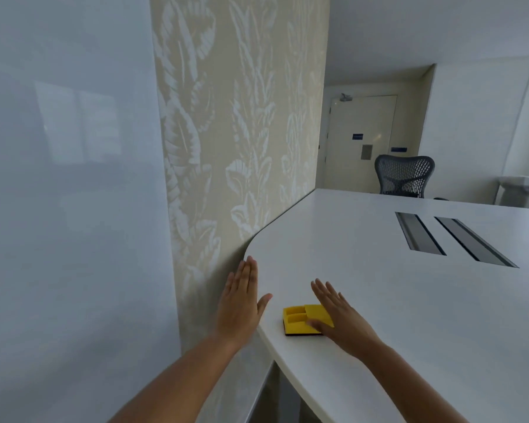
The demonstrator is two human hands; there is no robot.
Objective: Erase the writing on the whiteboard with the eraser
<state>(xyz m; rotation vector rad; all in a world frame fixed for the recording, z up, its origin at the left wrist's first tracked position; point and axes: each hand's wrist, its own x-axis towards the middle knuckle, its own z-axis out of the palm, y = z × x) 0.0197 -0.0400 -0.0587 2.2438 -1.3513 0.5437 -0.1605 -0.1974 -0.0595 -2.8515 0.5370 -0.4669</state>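
head view, largest first: glossy whiteboard filling the left side, pale and reflective, no writing legible on the part in frame. next, patterned wall panel running down the middle, leaf motif, meeting the board at its left edge. then the white table spreading across the right, rounded corner near the panel, two dark cable slots set into the top further back, mesh office chair and a closed door beyond. smaller: left hand raised beside the table's corner, palm flat, fingers straight and pressed together, thumb angled out, holding nothing. right hand low over the table, fingers extended and slightly spread, thumb resting at the near edge of the yellow eraser, palm partly covering its right side; not closed around it. eraser flat on the table close to the rounded front edge, dark felt face down, moulded grip side up. likely step: about to take hold of the eraser. risks from here: a sideways nudge from the flat palm could slide the eraser off the nearby edge; a loose grasp on the smooth plastic could drop it on the way to the board; gripped upside down, plastic rather than felt would meet the glossy surface.
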